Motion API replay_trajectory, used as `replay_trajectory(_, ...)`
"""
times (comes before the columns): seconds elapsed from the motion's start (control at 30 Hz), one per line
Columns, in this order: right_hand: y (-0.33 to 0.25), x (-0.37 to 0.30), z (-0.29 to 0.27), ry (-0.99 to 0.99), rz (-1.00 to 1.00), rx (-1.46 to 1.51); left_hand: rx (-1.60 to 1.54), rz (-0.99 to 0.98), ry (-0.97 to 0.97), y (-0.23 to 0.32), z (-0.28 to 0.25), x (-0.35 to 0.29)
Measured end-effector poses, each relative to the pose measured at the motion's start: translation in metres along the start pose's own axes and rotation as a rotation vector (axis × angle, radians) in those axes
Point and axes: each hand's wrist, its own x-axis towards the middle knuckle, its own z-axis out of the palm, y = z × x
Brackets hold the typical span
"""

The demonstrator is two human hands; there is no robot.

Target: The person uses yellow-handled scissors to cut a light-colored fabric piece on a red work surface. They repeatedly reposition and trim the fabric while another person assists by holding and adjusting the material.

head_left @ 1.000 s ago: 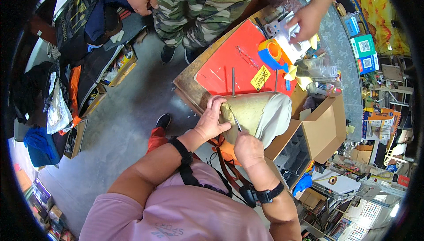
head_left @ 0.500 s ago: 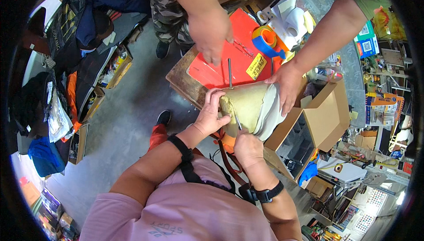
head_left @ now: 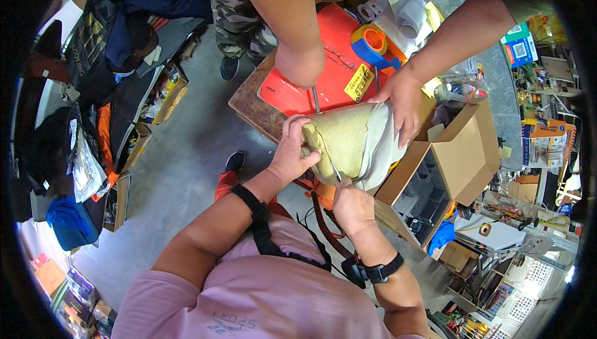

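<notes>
A pale yellow foam pad (head_left: 341, 137) with a white cover (head_left: 380, 140) around its right side lies in front of me. My left hand (head_left: 291, 151) is closed on its left edge, fingers over the top and thumb against the rough end. In my closed right hand (head_left: 352, 203) is a slim metal-shafted tool (head_left: 336, 172); its tip meets the foam near the thumb, and its handle is hidden. A co-worker's hand (head_left: 403, 106) presses the white cover from the far right. Another co-worker's hand (head_left: 301, 65) is at the top of a metal rod (head_left: 315, 99) behind the pad.
Under the pad stands a wooden table (head_left: 250, 100) bearing a red sheet (head_left: 283, 93) and blue and orange tape rolls (head_left: 373, 44). An open cardboard box (head_left: 463, 152) sits close on the right. Boxes and clothing (head_left: 134, 47) line the left.
The co-worker's left-side hand has come nearer and now covers the rod's upper end. My hands keep their hold on the pad and the tool, with the left thumb lower on the foam.
</notes>
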Motion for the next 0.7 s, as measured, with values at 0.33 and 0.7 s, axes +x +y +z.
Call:
replay_trajectory(0.33, 0.003, -0.005, 0.008, -0.003, -0.003, 0.019, 0.224, 0.108, 0.042, 0.0, 0.008, -0.002)
replay_trajectory(0.7, 0.032, -0.029, 0.047, 0.128, -0.116, -0.008, 0.249, 0.134, 0.022, -0.007, 0.011, -0.002)
